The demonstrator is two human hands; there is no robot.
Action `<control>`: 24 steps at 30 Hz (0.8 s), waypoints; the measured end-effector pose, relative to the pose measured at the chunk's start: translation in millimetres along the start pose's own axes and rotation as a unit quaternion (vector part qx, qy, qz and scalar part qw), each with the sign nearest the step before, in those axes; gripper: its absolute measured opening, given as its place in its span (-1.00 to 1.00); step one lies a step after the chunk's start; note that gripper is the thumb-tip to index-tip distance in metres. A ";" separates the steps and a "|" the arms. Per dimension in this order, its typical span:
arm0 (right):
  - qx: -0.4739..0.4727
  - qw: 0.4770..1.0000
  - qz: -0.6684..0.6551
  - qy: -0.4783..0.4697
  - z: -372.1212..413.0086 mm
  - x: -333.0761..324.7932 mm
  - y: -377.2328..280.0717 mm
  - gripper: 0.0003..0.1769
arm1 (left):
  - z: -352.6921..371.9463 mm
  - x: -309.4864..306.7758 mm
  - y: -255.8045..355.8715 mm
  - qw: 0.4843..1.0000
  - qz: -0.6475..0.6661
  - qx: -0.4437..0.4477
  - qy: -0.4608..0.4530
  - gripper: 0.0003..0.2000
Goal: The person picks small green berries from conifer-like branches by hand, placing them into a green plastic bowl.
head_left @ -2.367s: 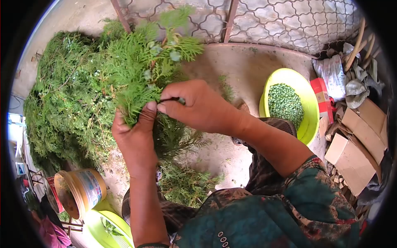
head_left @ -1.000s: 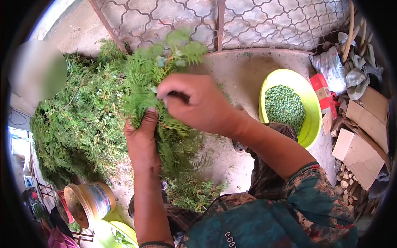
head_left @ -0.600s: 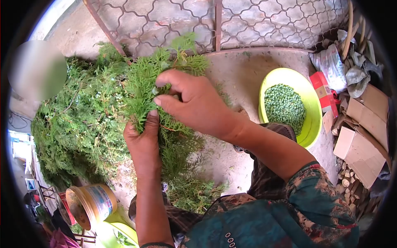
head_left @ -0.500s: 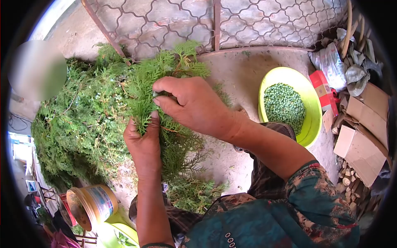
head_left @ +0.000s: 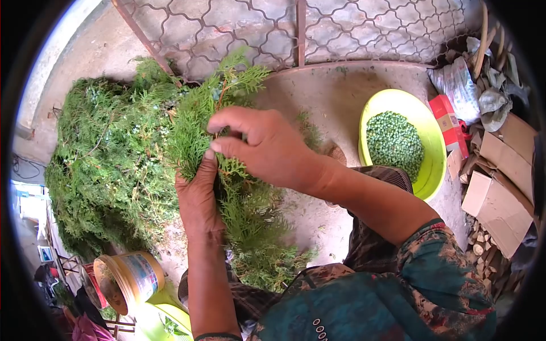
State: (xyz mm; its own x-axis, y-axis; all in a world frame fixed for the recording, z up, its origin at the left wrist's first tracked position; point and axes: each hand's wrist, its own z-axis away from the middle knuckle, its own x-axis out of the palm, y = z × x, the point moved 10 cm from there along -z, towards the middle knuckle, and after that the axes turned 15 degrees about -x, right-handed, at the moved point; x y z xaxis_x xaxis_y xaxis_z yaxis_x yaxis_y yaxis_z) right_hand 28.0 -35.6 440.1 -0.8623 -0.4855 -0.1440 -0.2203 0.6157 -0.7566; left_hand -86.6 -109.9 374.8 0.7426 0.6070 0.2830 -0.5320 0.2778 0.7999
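My left hand [head_left: 199, 196] is closed around the lower part of a leafy evergreen branch [head_left: 190, 139], its thumb pointing up along the sprays. From the right, my right hand [head_left: 267, 148] reaches across with thumb and forefinger curled together at the branch's stem. Whatever lies between those fingertips is too small to make out. Flat green foliage fans out above and behind both hands. More loose sprigs [head_left: 267, 261] lie below, by my lap.
A big heap of cut evergreen branches [head_left: 108, 165] fills the left. Right of me stands a yellow-green basin [head_left: 435, 165] holding many small green cones [head_left: 393, 142]. A bucket [head_left: 128, 281] lies lower left, cardboard [head_left: 500, 199] at right, and a metal mesh gate [head_left: 227, 34] at the back.
My left hand has risen slightly, its thumb now close beneath my right fingertips. The branch top has tilted left, and the small thing between my right fingertips no longer shows clearly.
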 end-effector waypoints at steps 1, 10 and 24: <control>-0.045 0.993 0.096 -0.049 1.2 5.2 -4.8 -0.78 | 1.7 4.0 1.0 0.999 0.024 0.008 -0.020 -0.73; -0.135 0.944 0.259 -0.155 8.4 29.6 -14.2 -0.81 | -8.5 0.9 -1.3 0.995 -0.012 0.055 -0.082 -0.74; -0.120 0.984 0.103 -0.081 0.0 19.9 -13.7 -0.81 | 4.0 -7.5 19.3 0.991 -0.010 0.114 -0.063 -0.78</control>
State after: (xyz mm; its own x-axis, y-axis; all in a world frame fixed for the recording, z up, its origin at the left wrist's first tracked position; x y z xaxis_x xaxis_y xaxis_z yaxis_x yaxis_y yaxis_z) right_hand 13.8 -53.7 447.7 -0.8205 -0.4152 -0.3929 -0.1658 0.8306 -0.5316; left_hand -100.9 -112.1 390.2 0.8044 0.5012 0.3190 -0.4223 0.1046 0.9004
